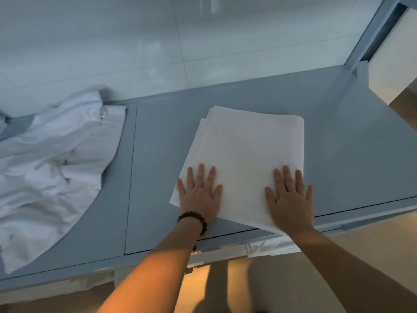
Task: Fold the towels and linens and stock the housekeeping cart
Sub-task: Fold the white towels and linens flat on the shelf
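**Flat palms on a thin, soft stack**

The folded white linen (246, 143) lies flat on the blue-grey tabletop (343, 154), turned a little askew, with its near edge close to the front rim. My left hand (199, 195), the one with the bead bracelet (194, 219) at the wrist, rests on the linen's near left corner. My right hand (290, 197) rests on its near right side. The fingers (200, 175) of both hands are straight and spread wide. They press down and grip nothing.

This piece looks thin and smooth, more sheet or pillowcase than terry towel. Several layers show stepped along its far left edge. I judge it light, limp and without any stiffness of its own. If I lift it by one corner it will likely sag and the layers will fan apart. The cloth also looks slick enough to slide on the smooth tabletop if I push it sideways.

The best hold, I think, is from the two sides of the linen. I would slip the fingers under the bottom layer with the thumbs on top, so the whole stack comes up as one slab. Pinching only the top ply would peel it open.

Off to the linen's left, well apart from it, a crumpled heap of white linen (52, 166) waits unfolded. It looks just as soft, but bulkier and more tangled.
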Action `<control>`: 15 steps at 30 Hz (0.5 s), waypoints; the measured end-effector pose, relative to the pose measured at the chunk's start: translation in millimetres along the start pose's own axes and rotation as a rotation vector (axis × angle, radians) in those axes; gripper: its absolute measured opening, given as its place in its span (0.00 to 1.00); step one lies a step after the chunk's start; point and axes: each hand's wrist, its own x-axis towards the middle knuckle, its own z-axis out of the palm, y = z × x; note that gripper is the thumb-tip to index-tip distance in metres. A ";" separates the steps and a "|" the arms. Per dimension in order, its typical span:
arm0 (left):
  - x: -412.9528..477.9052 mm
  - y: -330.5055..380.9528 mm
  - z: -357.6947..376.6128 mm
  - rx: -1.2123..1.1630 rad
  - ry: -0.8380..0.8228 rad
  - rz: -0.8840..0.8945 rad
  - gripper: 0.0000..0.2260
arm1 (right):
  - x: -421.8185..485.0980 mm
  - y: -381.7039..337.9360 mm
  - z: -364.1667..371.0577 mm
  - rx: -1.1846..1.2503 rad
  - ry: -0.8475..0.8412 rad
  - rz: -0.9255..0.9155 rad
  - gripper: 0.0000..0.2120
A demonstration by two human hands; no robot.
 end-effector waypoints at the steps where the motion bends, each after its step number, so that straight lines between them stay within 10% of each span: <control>1: 2.1 -9.4 -1.3 -0.032 -0.016 -0.023 0.26 | -0.5 0.5 -0.4 -0.001 -0.004 -0.006 0.30; 15: 2.2 -20.6 1.4 -0.060 -0.008 -0.048 0.27 | -14.3 -10.3 -10.8 -0.040 0.001 -0.099 0.43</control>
